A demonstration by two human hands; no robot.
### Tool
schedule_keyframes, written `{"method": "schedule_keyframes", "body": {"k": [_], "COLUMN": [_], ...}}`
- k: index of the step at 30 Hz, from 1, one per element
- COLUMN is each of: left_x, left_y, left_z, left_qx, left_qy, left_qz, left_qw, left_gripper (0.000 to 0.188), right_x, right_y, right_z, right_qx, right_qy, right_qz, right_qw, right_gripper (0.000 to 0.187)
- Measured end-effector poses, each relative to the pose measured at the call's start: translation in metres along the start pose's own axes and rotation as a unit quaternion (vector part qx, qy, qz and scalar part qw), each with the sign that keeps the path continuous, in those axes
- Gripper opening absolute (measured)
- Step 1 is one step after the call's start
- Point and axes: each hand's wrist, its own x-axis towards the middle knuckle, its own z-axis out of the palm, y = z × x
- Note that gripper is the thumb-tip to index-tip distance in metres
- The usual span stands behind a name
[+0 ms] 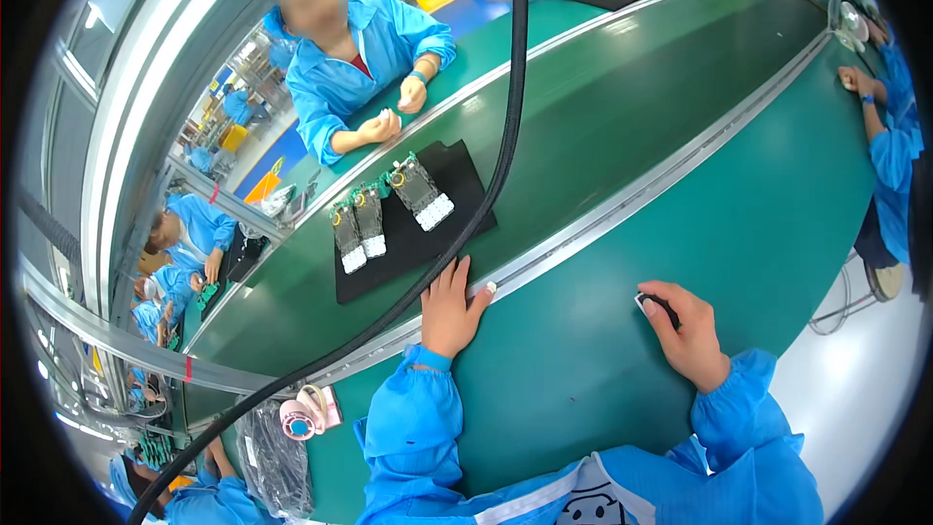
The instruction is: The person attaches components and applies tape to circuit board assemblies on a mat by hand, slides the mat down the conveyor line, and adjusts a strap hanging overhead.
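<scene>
My left hand point(449, 316) lies palm down over the metal rail point(573, 238) at the belt's near edge, fingers stretched forward and thumb out to the side. Its thumb tip has a white covering. On the belt just beyond those fingers is a black mat point(457, 160), bearing several dark circuit boards point(418, 190) with white ends and green tabs. Over the green worktop point(573, 369), my right hand point(690, 335) is curled, with thumb and forefinger round something small and dark. A white edge shows at the thumb; what the fingers hold is too small to name.
A thick black cable point(510, 117) crosses in front of the belt point(622, 87). At lower left are a small pink fan point(301, 418) and a dark plastic bag point(272, 457). A co-worker in blue point(360, 68) sits across the belt; another person's arm point(865, 97) reaches in at right.
</scene>
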Motion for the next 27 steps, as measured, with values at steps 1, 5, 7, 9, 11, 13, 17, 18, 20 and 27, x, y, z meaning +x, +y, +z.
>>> {"method": "schedule_keyframes", "body": {"k": [1, 5, 7, 9, 11, 13, 17, 18, 20, 27], "left_x": [0.002, -0.001, 0.0, 0.005, 0.009, 0.017, 0.027, 0.025, 0.017, -0.096], "left_y": [-0.001, 0.005, 0.007, 0.01, 0.011, 0.01, 0.017, 0.021, 0.042, 0.149], "left_z": [0.002, 0.001, 0.0, -0.001, 0.0, 0.0, -0.003, -0.005, -0.017, -0.178], "left_qx": [0.0, -0.003, 0.004, 0.007, 0.013, 0.032, 0.103, 0.105, -0.354, -0.438], "left_qy": [0.004, 0.027, 0.05, 0.046, 0.046, 0.032, 0.05, 0.052, 0.165, 0.531], "left_qz": [-0.001, 0.016, 0.033, 0.037, 0.035, 0.041, 0.073, 0.073, -0.013, 0.34], "left_qw": [1.0, 1.0, 0.998, 0.998, 0.998, 0.998, 0.991, 0.99, 0.921, 0.641], "left_gripper": [0.059, 0.055, 0.051, 0.052, 0.053, 0.056, 0.06, 0.06, 0.064, 0.06], "right_x": [0.001, 0.001, 0.003, 0.004, 0.005, 0.005, -0.001, -0.001, 0.0, -0.003], "right_y": [-0.002, -0.003, 0.001, 0.002, 0.001, -0.001, -0.003, -0.004, -0.002, -0.002], "right_z": [-0.002, -0.011, -0.011, -0.012, -0.014, -0.014, -0.011, -0.011, -0.012, -0.021], "right_qx": [-0.006, -0.019, -0.023, -0.024, -0.023, -0.016, -0.022, -0.021, -0.025, -0.022], "right_qy": [-0.012, -0.026, -0.026, -0.031, -0.035, -0.035, -0.042, -0.042, -0.037, -0.05], "right_qz": [0.0, -0.025, -0.022, -0.028, -0.019, -0.018, -0.019, -0.021, -0.033, -0.03], "right_qw": [1.0, 0.999, 0.999, 0.999, 0.999, 0.999, 0.999, 0.999, 0.998, 0.998], "right_gripper": [0.018, 0.015, 0.016, 0.016, 0.015, 0.015, 0.015, 0.015, 0.017, 0.014]}}
